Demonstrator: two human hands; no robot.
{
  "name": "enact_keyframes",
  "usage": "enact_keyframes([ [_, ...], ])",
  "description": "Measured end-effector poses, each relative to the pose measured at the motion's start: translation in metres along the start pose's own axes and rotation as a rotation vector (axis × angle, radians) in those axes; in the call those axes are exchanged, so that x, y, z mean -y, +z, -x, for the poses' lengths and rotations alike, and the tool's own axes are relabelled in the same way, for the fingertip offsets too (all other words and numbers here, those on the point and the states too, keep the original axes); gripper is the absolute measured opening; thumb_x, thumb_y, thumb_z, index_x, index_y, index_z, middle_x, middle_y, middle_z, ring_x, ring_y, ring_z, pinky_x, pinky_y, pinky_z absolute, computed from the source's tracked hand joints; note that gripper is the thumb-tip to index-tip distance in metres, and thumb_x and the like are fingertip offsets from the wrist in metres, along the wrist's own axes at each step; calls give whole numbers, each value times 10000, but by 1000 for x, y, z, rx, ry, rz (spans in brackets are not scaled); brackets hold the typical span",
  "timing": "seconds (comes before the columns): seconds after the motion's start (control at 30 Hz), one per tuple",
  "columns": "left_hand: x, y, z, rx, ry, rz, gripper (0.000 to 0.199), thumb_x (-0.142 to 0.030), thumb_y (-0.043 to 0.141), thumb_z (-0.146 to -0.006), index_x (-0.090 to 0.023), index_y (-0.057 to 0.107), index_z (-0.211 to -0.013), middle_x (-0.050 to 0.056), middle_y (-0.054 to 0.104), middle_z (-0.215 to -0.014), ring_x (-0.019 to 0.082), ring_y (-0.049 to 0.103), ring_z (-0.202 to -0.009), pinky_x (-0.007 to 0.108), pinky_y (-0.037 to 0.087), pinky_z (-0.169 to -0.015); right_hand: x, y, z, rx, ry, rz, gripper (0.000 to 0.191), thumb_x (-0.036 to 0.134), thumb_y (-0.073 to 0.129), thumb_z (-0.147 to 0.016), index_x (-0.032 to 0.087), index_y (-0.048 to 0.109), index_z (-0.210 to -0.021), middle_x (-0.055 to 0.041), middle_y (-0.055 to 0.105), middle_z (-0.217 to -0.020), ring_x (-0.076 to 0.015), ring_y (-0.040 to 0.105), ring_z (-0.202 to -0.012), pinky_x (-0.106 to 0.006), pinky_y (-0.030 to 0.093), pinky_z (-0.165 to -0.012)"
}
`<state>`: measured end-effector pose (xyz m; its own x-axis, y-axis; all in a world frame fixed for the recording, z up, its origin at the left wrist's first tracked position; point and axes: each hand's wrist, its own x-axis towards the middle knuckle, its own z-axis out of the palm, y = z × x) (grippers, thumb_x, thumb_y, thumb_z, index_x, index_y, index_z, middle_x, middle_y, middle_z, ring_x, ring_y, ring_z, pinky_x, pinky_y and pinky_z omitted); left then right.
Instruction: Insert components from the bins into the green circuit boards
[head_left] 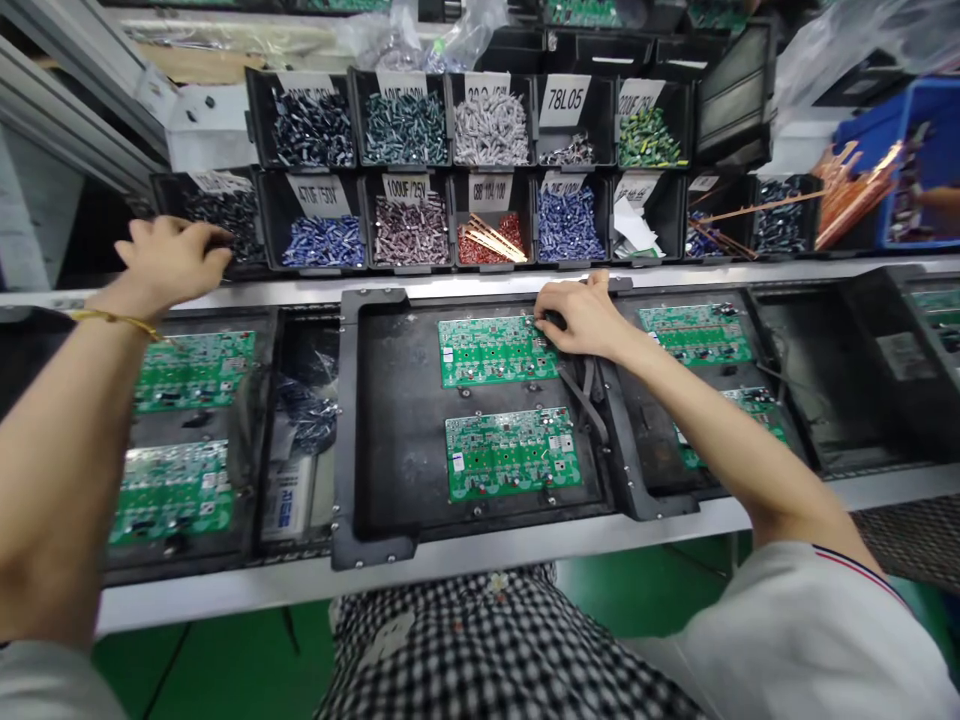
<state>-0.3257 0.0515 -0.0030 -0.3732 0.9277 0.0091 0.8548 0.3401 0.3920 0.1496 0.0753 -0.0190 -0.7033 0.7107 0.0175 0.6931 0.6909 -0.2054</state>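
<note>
Upper board [495, 350]: green circuit board in the black carrier tray [390, 420], its right edge under the right hand's fingers.
Right hand [581, 318]: fingers curled and pressed together on the board's upper right corner, seemingly seating a small dark part; what they pinch is hidden.
Left hand [171, 258]: fingers bent, tips dipped into the far-left parts bin [225, 215]; whether they hold a part cannot be told.
Lower board [512, 453]: just below the right fingers, same tray, untouched.
Step, as judged: inserting a component while fetching another.
Next move calls for: lining leads up with the board's holes.
Surroundings: labelled bins [409, 130] beyond the fingers; more boards on the counter [525, 545] either side.
</note>
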Motion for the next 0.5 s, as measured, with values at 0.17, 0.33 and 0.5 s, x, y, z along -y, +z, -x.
enact_keyframes([
  [0.17,-3,12,-30,86,-74,-55,144,-159,688,-739,-54,598,-781,47,611,-1011,260,341,-1185,604,31,-1042,0,1,1,-4,-17,28,170,238,422,-763,172,573,-801,-45,619,-877,-227,513,-829,-389,193,-753],
  [0.33,2,25,-52,32,-89,90,213,9,592,-738,-70,509,-559,-60,428,-578,123,489,-988,345,162,-1086,-1,1,0,-7,-12,3,179,236,426,-757,170,583,-812,-47,616,-876,-238,515,-851,-398,197,-772],
  [0.5,-3,22,-44,-200,41,88,152,-93,591,-818,-67,556,-672,-68,455,-592,90,465,-792,292,199,-1049,-1,0,-1,4,-12,-11,165,233,431,-745,171,577,-789,-43,618,-859,-232,511,-840,-393,192,-766],
])
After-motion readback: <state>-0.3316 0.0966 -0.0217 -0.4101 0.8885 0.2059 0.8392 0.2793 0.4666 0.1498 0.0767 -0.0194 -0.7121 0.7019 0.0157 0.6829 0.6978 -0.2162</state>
